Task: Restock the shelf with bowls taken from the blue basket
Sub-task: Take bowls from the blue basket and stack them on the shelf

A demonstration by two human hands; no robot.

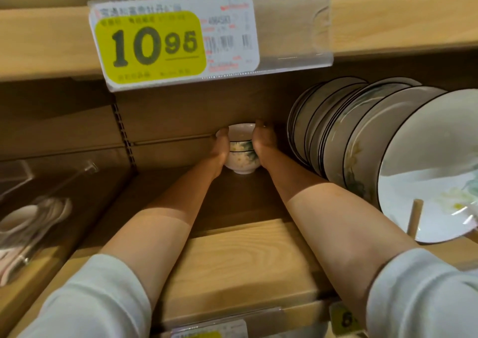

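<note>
A short stack of white bowls (241,154) with a yellow and green flower print stands deep on the wooden shelf (238,257), near the back panel. Both my arms reach far in. My left hand (219,148) lies along the stack's left side and my right hand (263,141) along its right side, so the stack is held between my palms. The fingers reach past the bowls' rims and their tips are hidden. The foot of the lowest bowl touches the shelf board. The blue basket is out of sight.
A row of dark-rimmed flower-print plates (362,141) leans upright on the right, held by a wooden peg (415,216). A clear bin with white spoons (28,223) sits at the left. The shelf above (388,24) carries a yellow 10.95 price tag (155,47).
</note>
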